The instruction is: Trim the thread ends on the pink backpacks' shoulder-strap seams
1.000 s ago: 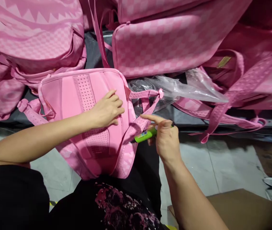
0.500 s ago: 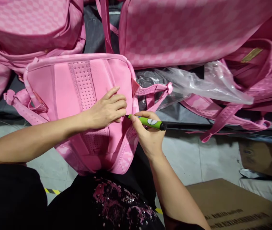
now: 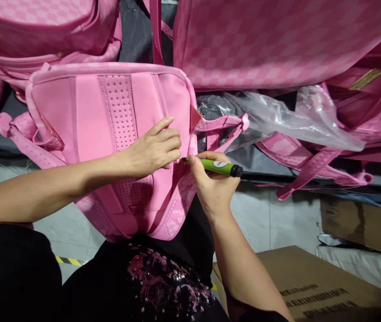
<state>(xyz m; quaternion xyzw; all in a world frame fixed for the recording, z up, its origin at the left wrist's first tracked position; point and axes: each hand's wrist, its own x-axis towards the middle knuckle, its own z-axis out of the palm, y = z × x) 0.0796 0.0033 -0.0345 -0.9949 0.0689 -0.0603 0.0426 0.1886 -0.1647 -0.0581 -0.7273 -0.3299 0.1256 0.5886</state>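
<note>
A pink backpack [image 3: 90, 116] lies back-panel up across my lap and the edge of a dark table. My left hand [image 3: 153, 150] rests on its padded back panel with the fingers curled and pressed onto the fabric near the right edge. My right hand [image 3: 212, 185] pinches a green marker [image 3: 219, 166] with a black end. The marker's tip touches the backpack right beside my left fingertips. A pink shoulder strap [image 3: 222, 125] runs off to the right from the bag's top corner.
Several more pink checkered backpacks [image 3: 277, 40] are piled on the dark table behind. A clear plastic bag [image 3: 277, 118] lies to the right. Cardboard boxes [image 3: 311, 286] stand on the grey floor at lower right. Loose pink straps [image 3: 311, 167] hang over the table's edge.
My right hand turned the green marker round, brought it left and set its tip on the backpack beside my left fingers. The view shifted, so the backpack appears higher and larger.
</note>
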